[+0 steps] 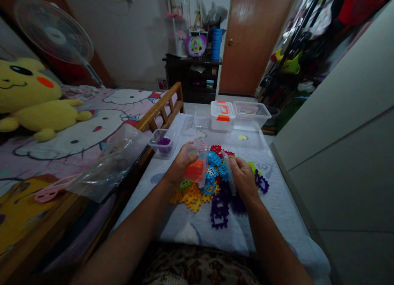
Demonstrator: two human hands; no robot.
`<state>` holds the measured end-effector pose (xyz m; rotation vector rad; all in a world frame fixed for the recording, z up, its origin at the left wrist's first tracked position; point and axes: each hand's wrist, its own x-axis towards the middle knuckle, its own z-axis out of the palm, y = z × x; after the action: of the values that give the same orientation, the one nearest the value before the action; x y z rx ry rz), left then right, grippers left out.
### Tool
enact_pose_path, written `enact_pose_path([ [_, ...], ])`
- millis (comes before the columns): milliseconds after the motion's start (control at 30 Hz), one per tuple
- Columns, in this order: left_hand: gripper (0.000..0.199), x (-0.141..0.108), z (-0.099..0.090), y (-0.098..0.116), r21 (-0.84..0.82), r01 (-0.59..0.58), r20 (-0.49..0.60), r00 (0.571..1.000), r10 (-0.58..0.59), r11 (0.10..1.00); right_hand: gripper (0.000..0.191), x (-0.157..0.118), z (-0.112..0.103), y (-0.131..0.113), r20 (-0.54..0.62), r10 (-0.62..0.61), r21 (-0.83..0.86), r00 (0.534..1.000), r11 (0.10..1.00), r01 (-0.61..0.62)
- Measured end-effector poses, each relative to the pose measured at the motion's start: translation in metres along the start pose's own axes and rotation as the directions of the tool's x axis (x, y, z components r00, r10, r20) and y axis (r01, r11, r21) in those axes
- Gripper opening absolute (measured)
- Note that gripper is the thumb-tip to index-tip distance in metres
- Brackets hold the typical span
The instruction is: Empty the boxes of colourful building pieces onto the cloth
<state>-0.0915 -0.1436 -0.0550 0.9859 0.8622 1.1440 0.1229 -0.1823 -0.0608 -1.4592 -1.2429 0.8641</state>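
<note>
My left hand [184, 159] is closed round a small clear plastic box [200, 173] with orange pieces inside, tilted on its side. A clear flat lid [229, 174] stands nearly upright in my right hand [243, 174], its fingers pressed on the edge. Lid and box are apart. Beneath and between them lies a pile of notched plastic pieces: blue ones [212, 172] in the middle, yellow ones [193, 198] toward the left, purple ones [219, 211] nearer me, red ones [216, 148] behind. Green and purple pieces [261, 181] lie right of my right hand.
A clear tub [160, 142] with purple pieces stands at the cloth's left edge. At the back are a lidded box with orange clips [222, 116] and a clear bin [252, 112]. A wooden bed rail [160, 108] borders the left; a plastic bag [107, 166] lies beside it.
</note>
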Motion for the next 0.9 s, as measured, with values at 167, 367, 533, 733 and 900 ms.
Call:
enact_pose_path([
  [167, 0.085, 0.015, 0.009, 0.002, 0.119, 0.078, -0.015, 0.997, -0.076, 0.99, 0.035, 0.001, 0.007, 0.002, 0.035, -0.057, -0.063, 0.998, 0.996, 0.06],
  [367, 0.074, 0.023, 0.018, 0.006, 0.126, 0.041, 0.001, 0.999, -0.041, 0.991, 0.035, 0.004, 0.009, 0.002, 0.026, -0.039, -0.103, 0.999, 0.994, 0.042],
  [533, 0.073, 0.023, 0.011, 0.005, 0.083, 0.075, -0.042, 0.997, -0.071, 0.994, 0.036, 0.011, 0.002, -0.001, 0.015, -0.031, -0.121, 0.999, 0.992, 0.033],
  [733, 0.078, 0.026, -0.003, 0.013, 0.186, -0.034, -0.071, 0.996, 0.047, 0.982, 0.034, 0.02, -0.012, 0.005, -0.03, 0.084, -0.03, 0.996, 0.996, -0.085],
  [900, 0.091, 0.024, -0.004, 0.026, 0.389, -0.092, -0.065, 0.99, 0.127, 0.917, 0.031, 0.021, -0.013, 0.009, -0.051, 0.097, -0.05, 0.994, 0.994, -0.1],
])
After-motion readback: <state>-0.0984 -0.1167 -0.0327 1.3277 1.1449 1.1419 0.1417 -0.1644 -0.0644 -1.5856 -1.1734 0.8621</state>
